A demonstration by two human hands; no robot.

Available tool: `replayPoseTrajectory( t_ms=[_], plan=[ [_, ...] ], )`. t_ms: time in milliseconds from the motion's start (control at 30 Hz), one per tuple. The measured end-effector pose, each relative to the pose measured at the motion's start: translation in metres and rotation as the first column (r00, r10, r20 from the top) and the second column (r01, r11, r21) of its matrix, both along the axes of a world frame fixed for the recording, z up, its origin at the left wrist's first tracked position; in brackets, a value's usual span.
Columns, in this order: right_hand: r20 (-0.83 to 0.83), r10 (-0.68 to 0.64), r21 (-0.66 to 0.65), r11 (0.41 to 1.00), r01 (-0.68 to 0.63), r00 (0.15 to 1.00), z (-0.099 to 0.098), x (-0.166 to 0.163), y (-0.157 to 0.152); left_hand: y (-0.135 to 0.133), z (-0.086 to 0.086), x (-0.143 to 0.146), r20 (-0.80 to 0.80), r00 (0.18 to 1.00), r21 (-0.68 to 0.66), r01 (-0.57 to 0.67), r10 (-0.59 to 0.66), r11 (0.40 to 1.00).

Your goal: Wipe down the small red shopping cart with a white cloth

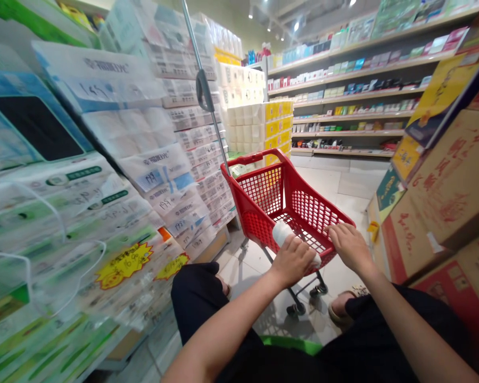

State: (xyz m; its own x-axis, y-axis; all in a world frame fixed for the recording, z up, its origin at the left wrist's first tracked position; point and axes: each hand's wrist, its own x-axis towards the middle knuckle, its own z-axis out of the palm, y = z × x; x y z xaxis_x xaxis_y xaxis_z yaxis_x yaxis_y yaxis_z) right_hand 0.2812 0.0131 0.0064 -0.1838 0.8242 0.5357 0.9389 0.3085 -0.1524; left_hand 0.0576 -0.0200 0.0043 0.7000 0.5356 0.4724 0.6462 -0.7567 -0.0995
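Observation:
In front of me stands a red plastic shopping cart [259,181] with mesh sides, and its basket is open at the top. My left hand [294,260] is closed around a white, soft-looking roll [281,232] lying along the near rim of the cart. The roll shows at both ends of the hand; whether it is cloth or paper I cannot tell. My right hand [349,244] curls its fingers over the cart's rim at the near right corner. A metal pole [205,88] with a grey clip rises at the cart's far left corner.
Wrapped tissue packs [139,149] are stacked high on the left, with yellow price signs [123,266]. Cardboard boxes [451,186] line the right side. Shelves of small goods [343,90] cross the back. Below me a green edge [291,343] shows between my legs.

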Motion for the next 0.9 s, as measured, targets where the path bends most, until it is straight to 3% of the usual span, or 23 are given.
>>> replayPoseTrajectory(
  t_ms=[200, 333, 467, 567, 733, 900],
  plan=[
    [-0.276, 0.111, -0.139, 0.978, -0.153, 0.955, -0.001, -0.047, -0.036, 0.024, 0.002, -0.003, -0.111, 0.981, 0.087, 0.168, -0.158, 0.982],
    [-0.304, 0.193, -0.182, 0.949, -0.256, 0.933, 0.001, -0.043, -0.039, 0.05, 0.012, -0.033, -0.163, 0.954, 0.074, 0.266, -0.251, 0.961],
    [-0.272, 0.204, -0.202, 0.943, -0.264, 0.94, 0.002, -0.027, -0.028, 0.078, 0.027, -0.069, -0.023, 0.997, 0.041, 0.07, -0.069, 0.997],
    [-0.218, 0.165, -0.213, 0.954, -0.212, 0.962, 0.009, -0.021, -0.02, 0.089, 0.031, -0.08, 0.042, 0.999, 0.018, -0.035, 0.034, 0.999],
    [-0.054, 0.138, -0.278, 0.949, -0.147, 0.989, 0.027, -0.042, -0.019, 0.088, 0.022, -0.06, 0.081, 0.99, 0.047, -0.118, 0.114, 0.992],
    [0.092, 0.004, -0.13, 0.991, 0.009, 0.996, 0.019, -0.061, -0.026, 0.078, 0.019, -0.041, 0.067, 0.989, 0.078, -0.135, 0.13, 0.988]
  ],
)
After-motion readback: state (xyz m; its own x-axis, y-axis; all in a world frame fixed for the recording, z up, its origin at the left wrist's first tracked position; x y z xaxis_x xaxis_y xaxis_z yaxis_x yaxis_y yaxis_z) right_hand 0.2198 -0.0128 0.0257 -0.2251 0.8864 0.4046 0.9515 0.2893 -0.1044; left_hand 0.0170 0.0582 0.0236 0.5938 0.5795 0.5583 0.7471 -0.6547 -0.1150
